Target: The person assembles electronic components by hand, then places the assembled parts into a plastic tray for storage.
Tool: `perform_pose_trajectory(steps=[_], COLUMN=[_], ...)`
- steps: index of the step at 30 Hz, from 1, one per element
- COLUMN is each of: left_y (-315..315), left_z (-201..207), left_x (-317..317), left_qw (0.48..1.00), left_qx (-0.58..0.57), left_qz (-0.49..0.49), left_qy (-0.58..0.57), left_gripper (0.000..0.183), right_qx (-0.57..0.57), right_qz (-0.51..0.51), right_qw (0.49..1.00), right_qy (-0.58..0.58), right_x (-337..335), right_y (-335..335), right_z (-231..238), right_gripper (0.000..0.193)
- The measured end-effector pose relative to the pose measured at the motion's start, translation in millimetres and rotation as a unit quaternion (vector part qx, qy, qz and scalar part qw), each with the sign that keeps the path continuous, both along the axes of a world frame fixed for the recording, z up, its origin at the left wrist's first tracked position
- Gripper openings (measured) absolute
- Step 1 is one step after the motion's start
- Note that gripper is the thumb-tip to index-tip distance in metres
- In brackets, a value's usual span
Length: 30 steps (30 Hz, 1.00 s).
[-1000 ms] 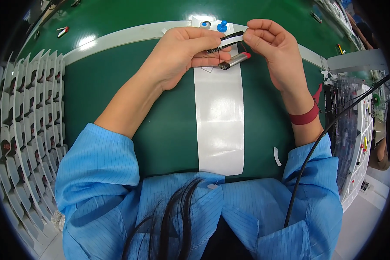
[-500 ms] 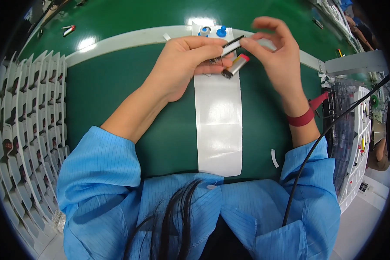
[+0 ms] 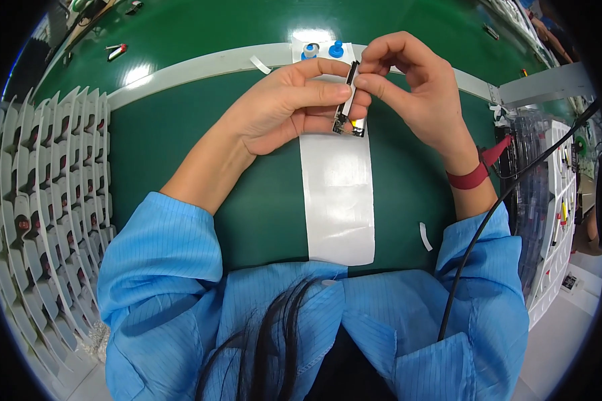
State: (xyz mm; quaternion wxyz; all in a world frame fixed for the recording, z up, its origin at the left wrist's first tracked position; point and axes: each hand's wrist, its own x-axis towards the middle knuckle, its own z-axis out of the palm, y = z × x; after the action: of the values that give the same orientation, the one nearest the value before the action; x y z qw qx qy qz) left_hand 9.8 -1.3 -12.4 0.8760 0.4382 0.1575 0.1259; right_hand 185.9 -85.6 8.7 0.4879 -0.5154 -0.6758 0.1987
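My left hand (image 3: 284,103) pinches a narrow black circuit board (image 3: 344,110) with a white strip along its face, between thumb and fingers. The board stands nearly upright in the picture, slightly tilted. Behind it, mostly covered by my fingers, a small battery (image 3: 358,125) shows a bit of yellow and a dark end. My right hand (image 3: 415,83) is at the board's top end, thumb and forefinger closed together; what lies between those fingertips is too small to make out. A red band (image 3: 468,179) circles my right wrist.
A long white glossy sheet (image 3: 340,200) lies on the green mat (image 3: 261,207). Past my hands sit two blue knobbed pieces (image 3: 336,49). Curled white slips lie at the bar (image 3: 260,65) and mat's right (image 3: 425,236). Racks (image 3: 47,214) flank the left; white trays (image 3: 552,227) and a black cable (image 3: 488,220) the right.
The board has turned from a slant to nearly upright, and the battery has swung mostly behind my left fingers. My right hand has moved left, its fingers closing at the board's top.
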Motion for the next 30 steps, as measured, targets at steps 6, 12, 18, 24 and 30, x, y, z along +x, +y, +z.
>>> perform_pose_trajectory(steps=[6,12,18,24,30], left_y=[0,-5,2,1,0], left_z=[2,2,-1,-2,-2], left_x=[2,2,3,3,0], left_qw=[1.000,1.000,0.997,1.000,1.000], left_qx=[-0.014,0.009,-0.061,0.000,0.001], left_qz=[0.010,0.005,0.029,0.013,0.002], left_qy=[0.007,0.017,-0.026,-0.009,-0.002], left_gripper=[0.034,0.032,0.030,0.035,0.036], right_qx=[0.021,-0.014,0.176,0.165,0.201], right_qz=[-0.004,0.028,-0.044,-0.092,-0.072], right_qw=[1.000,0.999,0.964,0.974,0.957], right_qy=[0.000,-0.010,-0.192,-0.121,-0.194], right_x=[2,5,-9,-11,-8], right_y=[4,-1,0,1,1], right_z=[2,3,2,-6,-6], right_gripper=[0.020,0.017,0.013,0.014,0.019])
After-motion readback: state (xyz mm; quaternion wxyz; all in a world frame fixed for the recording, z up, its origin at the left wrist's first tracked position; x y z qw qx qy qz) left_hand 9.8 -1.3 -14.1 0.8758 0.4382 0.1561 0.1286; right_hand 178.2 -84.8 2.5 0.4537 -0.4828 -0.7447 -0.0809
